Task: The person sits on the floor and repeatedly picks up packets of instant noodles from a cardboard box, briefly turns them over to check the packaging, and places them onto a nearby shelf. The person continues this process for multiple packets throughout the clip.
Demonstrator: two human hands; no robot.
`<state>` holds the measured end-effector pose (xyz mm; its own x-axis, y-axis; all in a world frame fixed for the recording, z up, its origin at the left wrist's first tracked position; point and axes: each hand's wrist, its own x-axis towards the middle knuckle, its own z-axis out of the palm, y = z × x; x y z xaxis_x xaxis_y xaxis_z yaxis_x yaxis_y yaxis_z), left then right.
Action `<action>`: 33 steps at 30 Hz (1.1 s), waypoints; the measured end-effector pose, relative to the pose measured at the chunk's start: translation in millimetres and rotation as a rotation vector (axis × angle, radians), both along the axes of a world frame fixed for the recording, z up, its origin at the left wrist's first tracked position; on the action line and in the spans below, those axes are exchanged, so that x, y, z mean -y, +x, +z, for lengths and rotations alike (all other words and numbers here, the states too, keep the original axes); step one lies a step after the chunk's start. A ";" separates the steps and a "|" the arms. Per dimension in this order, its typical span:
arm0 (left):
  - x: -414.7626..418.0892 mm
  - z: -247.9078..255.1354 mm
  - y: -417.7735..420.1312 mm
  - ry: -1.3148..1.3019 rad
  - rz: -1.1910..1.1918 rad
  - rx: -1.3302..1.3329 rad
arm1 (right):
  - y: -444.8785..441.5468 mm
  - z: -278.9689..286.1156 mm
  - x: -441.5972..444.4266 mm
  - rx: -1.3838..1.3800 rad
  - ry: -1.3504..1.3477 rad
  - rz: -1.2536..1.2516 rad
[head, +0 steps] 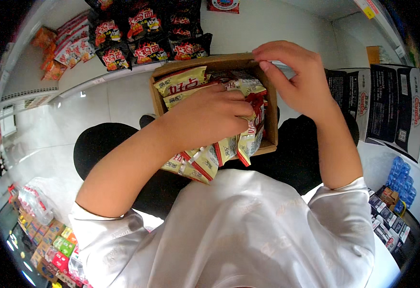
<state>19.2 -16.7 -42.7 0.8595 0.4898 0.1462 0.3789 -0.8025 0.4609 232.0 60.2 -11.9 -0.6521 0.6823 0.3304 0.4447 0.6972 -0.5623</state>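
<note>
An open cardboard box (273, 122) rests at my lap, between my knees. Yellow-and-red snack packets (183, 81) fill it, and several more packets (201, 163) spill over its near side against my shirt. My left hand (211, 117) lies across the packets with its fingers curled down among them. Its fingertips are hidden, so whether it grasps a packet does not show. At the box's far right corner, my right hand (298, 73) pinches the rim between thumb and fingers.
Ahead is a white shelf (267, 32) with black noodle-snack bags (145, 25) and smaller red-and-white packets (76, 45) on it. Black-and-grey drink cartons (390, 104) stand at right. Blue bottles (400, 180) are at the lower right, stacked boxed goods (49, 234) at the lower left.
</note>
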 end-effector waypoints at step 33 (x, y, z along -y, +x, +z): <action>-24.7 35.6 -16.1 -0.799 0.713 0.668 | -14.0 1.6 3.0 -0.306 -0.448 -0.187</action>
<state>3.1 8.0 -7.2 0.2413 0.9652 -0.1009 0.1187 0.0739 0.9902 218.0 57.2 -10.3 -0.4273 0.8936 0.1372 0.3076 0.2864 -0.9074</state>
